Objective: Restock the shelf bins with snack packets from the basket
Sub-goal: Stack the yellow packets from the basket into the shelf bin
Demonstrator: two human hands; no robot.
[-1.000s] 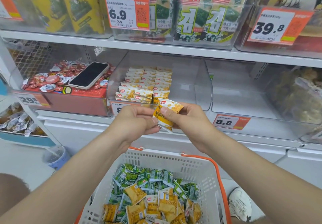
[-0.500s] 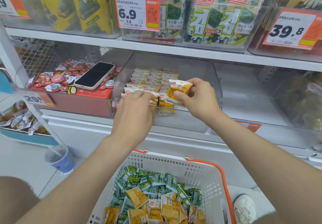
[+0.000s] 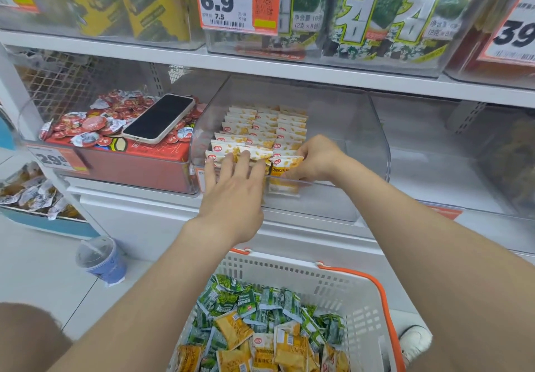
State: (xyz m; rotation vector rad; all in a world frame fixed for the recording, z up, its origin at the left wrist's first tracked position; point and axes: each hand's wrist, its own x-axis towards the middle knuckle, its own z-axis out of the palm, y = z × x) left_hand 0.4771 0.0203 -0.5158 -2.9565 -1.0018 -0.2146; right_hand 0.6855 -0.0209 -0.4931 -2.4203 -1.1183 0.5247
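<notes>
At the front right of the rows of packets (image 3: 260, 128) in the clear bin (image 3: 373, 140) on the middle shelf, my right hand (image 3: 315, 158) pinches a yellow packet (image 3: 285, 166). My fingers curl round its right edge and hold it upright just behind the bin's low front wall. The packet lies directly to the left of that hand, at the near end of the rightmost row, touching the packet behind it.

My left hand (image 3: 231, 195) holds nothing. It lies palm down with the fingers straight and spread, fingertips pressing on the tops of the front packets in the left and middle rows. The yellow packet sits just beside those fingers, on their right — so it is between my two hands, close to both.

Three rows of white-and-yellow packets run from the front wall toward the back of the bin.

Below, between my forearms and well apart from both hands, the white basket (image 3: 333, 282) with its orange handle holds a loose heap of green packets (image 3: 231, 293) and yellow ones (image 3: 231, 328).

Left of the clear bin, a phone (image 3: 159, 118) lies face up on a pile of round red snacks (image 3: 95, 122). A price tag reading 6.9 (image 3: 237, 0) hangs on the shelf above, in front of seaweed packs (image 3: 405, 12). On the floor stand a lidded blue cup (image 3: 101, 258) at left and a white shoe (image 3: 414, 339) beside the basket.
</notes>
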